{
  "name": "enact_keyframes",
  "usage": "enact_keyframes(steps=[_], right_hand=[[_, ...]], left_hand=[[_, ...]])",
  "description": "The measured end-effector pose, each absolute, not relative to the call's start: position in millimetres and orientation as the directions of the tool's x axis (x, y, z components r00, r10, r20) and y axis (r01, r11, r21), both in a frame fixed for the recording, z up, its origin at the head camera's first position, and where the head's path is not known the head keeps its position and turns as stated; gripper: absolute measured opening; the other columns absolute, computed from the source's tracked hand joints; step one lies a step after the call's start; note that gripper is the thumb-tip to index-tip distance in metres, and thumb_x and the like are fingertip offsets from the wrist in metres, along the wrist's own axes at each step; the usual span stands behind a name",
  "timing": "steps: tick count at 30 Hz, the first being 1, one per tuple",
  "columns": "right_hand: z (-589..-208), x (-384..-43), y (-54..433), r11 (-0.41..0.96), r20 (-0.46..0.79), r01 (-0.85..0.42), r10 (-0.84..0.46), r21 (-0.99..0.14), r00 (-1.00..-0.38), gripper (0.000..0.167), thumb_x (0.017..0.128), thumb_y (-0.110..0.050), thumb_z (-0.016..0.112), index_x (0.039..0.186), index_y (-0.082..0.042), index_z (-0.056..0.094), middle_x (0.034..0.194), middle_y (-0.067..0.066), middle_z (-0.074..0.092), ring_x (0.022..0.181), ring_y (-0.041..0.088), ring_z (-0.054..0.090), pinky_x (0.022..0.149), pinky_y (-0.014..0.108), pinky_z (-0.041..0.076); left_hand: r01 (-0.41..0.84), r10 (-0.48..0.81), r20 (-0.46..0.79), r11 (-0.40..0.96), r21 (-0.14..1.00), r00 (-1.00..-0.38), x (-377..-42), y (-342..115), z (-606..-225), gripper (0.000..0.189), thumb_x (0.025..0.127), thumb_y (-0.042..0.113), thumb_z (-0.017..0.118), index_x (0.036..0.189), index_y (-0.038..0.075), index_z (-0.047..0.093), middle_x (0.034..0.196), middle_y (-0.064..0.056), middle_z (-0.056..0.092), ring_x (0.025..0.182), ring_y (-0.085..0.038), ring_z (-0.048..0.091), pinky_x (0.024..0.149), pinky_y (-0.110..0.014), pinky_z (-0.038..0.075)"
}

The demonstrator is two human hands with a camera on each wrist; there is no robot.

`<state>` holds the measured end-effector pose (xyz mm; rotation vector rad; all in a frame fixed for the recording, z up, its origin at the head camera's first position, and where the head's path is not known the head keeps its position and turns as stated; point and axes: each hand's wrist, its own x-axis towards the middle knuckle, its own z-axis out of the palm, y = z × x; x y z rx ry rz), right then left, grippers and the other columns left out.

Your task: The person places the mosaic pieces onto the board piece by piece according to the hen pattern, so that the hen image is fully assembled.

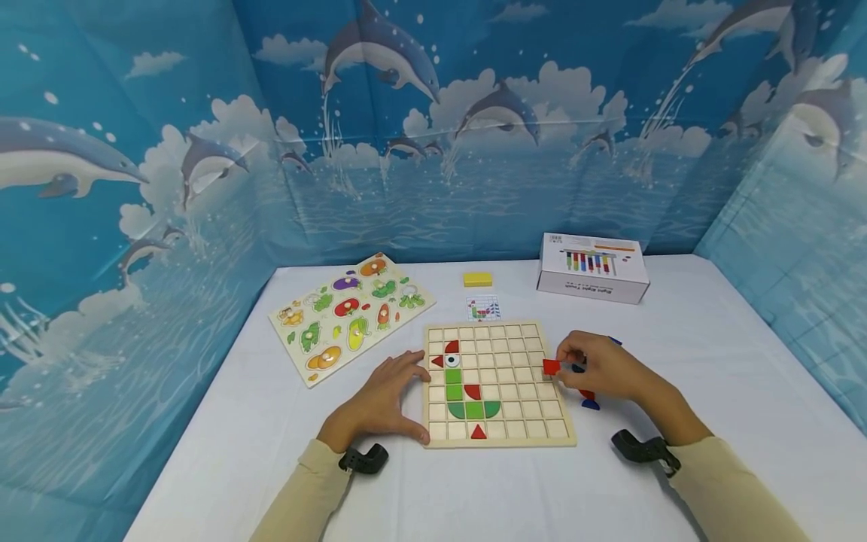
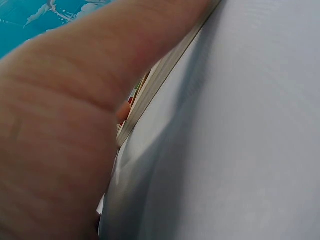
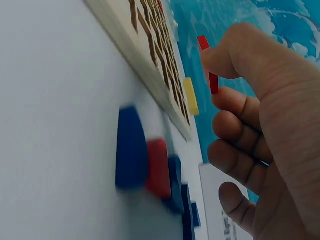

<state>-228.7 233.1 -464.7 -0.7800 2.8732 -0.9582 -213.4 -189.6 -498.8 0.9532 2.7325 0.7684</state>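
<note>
A wooden grid board lies on the white table, holding red, green and white pieces at its left that form a bird-like shape with an eye tile. My left hand rests at the board's left edge, thumb and fingers spread along it. Over the board's right edge, my right hand pinches a red square tile between thumb and forefinger; the right wrist view shows this tile edge-on. Below that hand lie loose blue pieces and a red piece, partly hidden in the head view.
Behind the board are a small pattern card and a yellow block. A vegetable puzzle board lies at the back left, and a white box stands at the back right. A dolphin-print cloth encloses the table.
</note>
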Motion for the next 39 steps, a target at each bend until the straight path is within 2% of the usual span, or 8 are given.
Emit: enact_keyframes(steps=[5,15,20,27,39], right_hand=[[-464.9,-235.3,209.9,0.632,0.154,-0.503,-0.524,-0.589,-0.838,0.025,0.078,-0.011,0.082,0.092,-0.018,0.064,0.084,-0.003,0.057,0.081,0.016,0.054,0.070,0.026,0.050],[-463.1,-239.6,171.4,0.581,0.135,-0.569,-0.621,-0.582,-0.772,0.025,0.078,-0.016,0.084,0.092,-0.016,0.064,0.080,-0.004,0.055,0.078,0.014,0.052,0.064,0.028,0.046],[-464.4,-239.3,156.5,0.583,0.100,-0.583,-0.654,-0.566,-0.750,0.022,0.079,-0.021,0.084,0.090,-0.019,0.065,0.079,-0.005,0.056,0.075,0.012,0.051,0.063,0.027,0.046],[-467.4,-238.4,148.7,0.627,0.025,-0.566,-0.659,-0.535,-0.752,0.021,0.078,-0.022,0.083,0.088,-0.023,0.065,0.077,-0.007,0.057,0.075,0.011,0.052,0.064,0.028,0.046],[-466.3,-237.0,144.5,0.627,0.008,-0.581,-0.676,-0.520,-0.737,0.022,0.080,-0.022,0.083,0.089,-0.024,0.063,0.077,-0.009,0.055,0.077,0.012,0.051,0.065,0.030,0.044]], left_hand=[[0.541,0.616,0.032,0.663,0.517,-0.787,-213.5,-189.2,-498.0,0.090,0.058,0.074,0.085,0.126,0.027,0.051,0.164,0.000,0.025,0.152,-0.020,0.014,0.122,-0.041,0.008],[0.539,0.614,0.031,0.667,0.515,-0.789,-213.8,-188.1,-495.7,0.090,0.058,0.075,0.084,0.126,0.027,0.051,0.164,0.000,0.025,0.152,-0.020,0.014,0.122,-0.041,0.008],[0.539,0.615,0.029,0.666,0.515,-0.788,-214.0,-187.9,-494.9,0.090,0.058,0.074,0.085,0.126,0.027,0.050,0.165,0.000,0.025,0.153,-0.020,0.014,0.122,-0.041,0.007],[0.543,0.616,0.030,0.668,0.509,-0.787,-213.4,-188.6,-496.9,0.091,0.058,0.074,0.085,0.127,0.027,0.050,0.165,-0.001,0.026,0.152,-0.021,0.015,0.122,-0.042,0.008],[0.541,0.616,0.025,0.671,0.508,-0.787,-213.1,-189.4,-497.1,0.090,0.058,0.073,0.085,0.126,0.027,0.050,0.164,-0.001,0.025,0.152,-0.020,0.014,0.122,-0.041,0.008]])
